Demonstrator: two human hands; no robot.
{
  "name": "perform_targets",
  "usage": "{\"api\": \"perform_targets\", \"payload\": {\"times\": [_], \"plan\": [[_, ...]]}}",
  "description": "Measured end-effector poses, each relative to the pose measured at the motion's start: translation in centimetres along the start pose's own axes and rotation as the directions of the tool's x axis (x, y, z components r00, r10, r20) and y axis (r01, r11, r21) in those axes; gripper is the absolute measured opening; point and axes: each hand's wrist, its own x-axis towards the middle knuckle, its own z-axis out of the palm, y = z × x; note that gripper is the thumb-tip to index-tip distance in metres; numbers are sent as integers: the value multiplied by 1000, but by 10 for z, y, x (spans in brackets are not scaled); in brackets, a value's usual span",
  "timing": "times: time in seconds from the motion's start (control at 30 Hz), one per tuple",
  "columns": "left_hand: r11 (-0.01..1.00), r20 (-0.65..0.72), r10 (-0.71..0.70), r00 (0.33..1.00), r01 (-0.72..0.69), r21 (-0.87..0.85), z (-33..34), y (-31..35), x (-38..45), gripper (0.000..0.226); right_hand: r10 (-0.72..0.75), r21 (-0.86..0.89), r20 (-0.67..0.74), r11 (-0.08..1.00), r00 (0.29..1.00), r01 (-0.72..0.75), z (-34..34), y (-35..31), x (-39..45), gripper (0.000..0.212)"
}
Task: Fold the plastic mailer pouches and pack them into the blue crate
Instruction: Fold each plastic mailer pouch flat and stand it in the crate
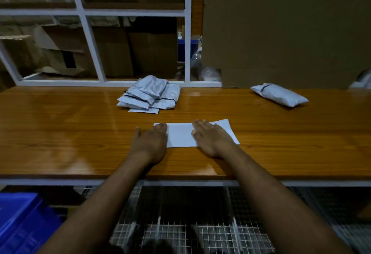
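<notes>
A: Where is the flat white plastic mailer pouch?

B: Near the front edge of the glossy wooden table — smooth, rectangular. The left hand and right hand press it flat, fingers straight.

A: Anything else?

B: A heap of crinkled grey-white pouches by the back edge, one stuffed pouch toward the back right — and a blue plastic crate below, left.

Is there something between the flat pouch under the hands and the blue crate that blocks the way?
Nothing visible does. The flat pouch lies under both hands near the table's front edge, and the blue crate sits below, to the left.
</notes>
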Motion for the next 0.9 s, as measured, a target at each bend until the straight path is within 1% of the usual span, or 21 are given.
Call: {"api": "perform_targets", "payload": {"times": [0.17, 0.3, 0.43, 0.53, 0.6, 0.63, 0.7, 0.77, 0.83, 0.9], "plan": [[999, 17, 16, 1000, -15, -28, -2, 1, -4, 52, 73, -27, 1, 997, 997, -73, -5, 27, -9, 59], [998, 50, -9, 999, 12, -60, 1, -4, -1, 55, 139, -56, 10, 989, 990, -139, -11, 47, -16, 58], [999, 79, -29, 996, 32, -31, 5, -7, 4, 59, 210, -71, 44, 976, 977, -207, -18, 64, -22, 58], [992, 66, -118, 991, 120, -26, 8, -8, 4, 69, 208, -89, 30, 975, 978, -204, -17, 61, -25, 59], [977, 24, -196, 980, 197, -75, 8, -9, 0, 77, 213, -99, 16, 973, 977, -210, -17, 59, -26, 60], [977, -15, -197, 980, 195, -87, 7, -8, -3, 79, 219, -102, 15, 971, 976, -216, -17, 58, -28, 61], [994, -141, -106, 984, 99, -53, 5, -6, -13, 77, 220, -103, 17, 971, 975, -217, -17, 54, -34, 62], [997, -229, 44, 972, -56, -44, 3, -4, -30, 73, 208, -100, 17, 974, 978, -205, -14, 47, -41, 62], [976, -217, 180, 959, -202, -84, 1, -3, -55, 72, 194, -95, 8, 977, 981, -193, -12, 34, -48, 63], [951, -176, 281, 943, -299, -82, 4, 0, -85, 80, 181, -92, 9, 979, 983, -180, -9, 17, -54, 63]]}}
